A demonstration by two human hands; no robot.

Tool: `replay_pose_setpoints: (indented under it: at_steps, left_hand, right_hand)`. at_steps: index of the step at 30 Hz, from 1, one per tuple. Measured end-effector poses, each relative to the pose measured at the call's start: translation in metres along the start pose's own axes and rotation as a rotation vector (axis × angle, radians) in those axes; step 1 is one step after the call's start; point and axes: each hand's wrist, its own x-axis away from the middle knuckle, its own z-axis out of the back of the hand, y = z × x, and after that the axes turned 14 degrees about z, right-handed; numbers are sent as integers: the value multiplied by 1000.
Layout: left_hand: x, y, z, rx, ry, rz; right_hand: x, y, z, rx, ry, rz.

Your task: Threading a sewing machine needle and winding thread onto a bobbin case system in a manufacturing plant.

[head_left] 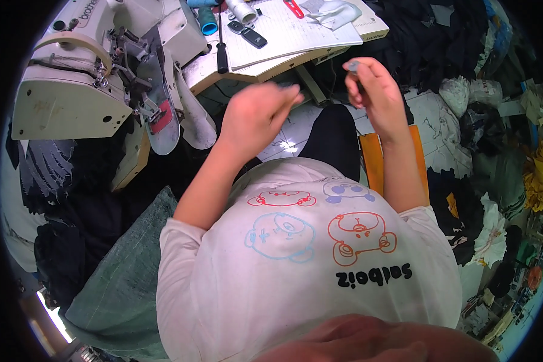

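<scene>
My right hand point(377, 90) is raised in front of me, just off the table's near edge. Between its thumb and index finger it pinches a small round grey piece point(353, 66), too small to tell its exact kind. To its left, at about the same height, hovers my left hand point(253, 114), somewhat smeared by motion. Its fingertips are pressed together toward the right hand; whatever they hold, if anything, cannot be made out. A gap separates the two hands. Nearest to the left hand on the table lies a screwdriver point(222, 58) with a black handle.
A white sewing machine point(66, 90) stands at the left. The table holds an open notebook point(283, 42), a black key fob point(254, 38), thread spools point(207, 24), a red tool point(294, 8) and a pale cloth point(332, 13). Dark fabric point(431, 42) is heaped at the right.
</scene>
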Motion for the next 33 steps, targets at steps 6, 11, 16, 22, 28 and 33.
replay_pose_setpoints:
  at_steps: [6, 11, 16, 22, 28, 33]
  left_hand:
    - [-70, 24, 13, -100, 213, -108]
    - [-55, 24, 12, -164, 0, 53]
    - [-28, 28, 16, -263, -53, 26]
    - [-19, 25, 26, -221, -143, 65]
    - [-12, 8, 9, 237, -15, 373]
    - [1, 3, 3, 132, -79, 347]
  right_hand:
    - [-5, -12, -30, -88, 75, 108]
    - [10, -22, -33, 120, 92, 219]
    - [16, -26, -41, 129, 65, 272]
    - [15, -21, -44, 218, 34, 300]
    - [-38, 22, -25, 558, 33, 328]
    - [-145, 79, -8, 987, -183, 412]
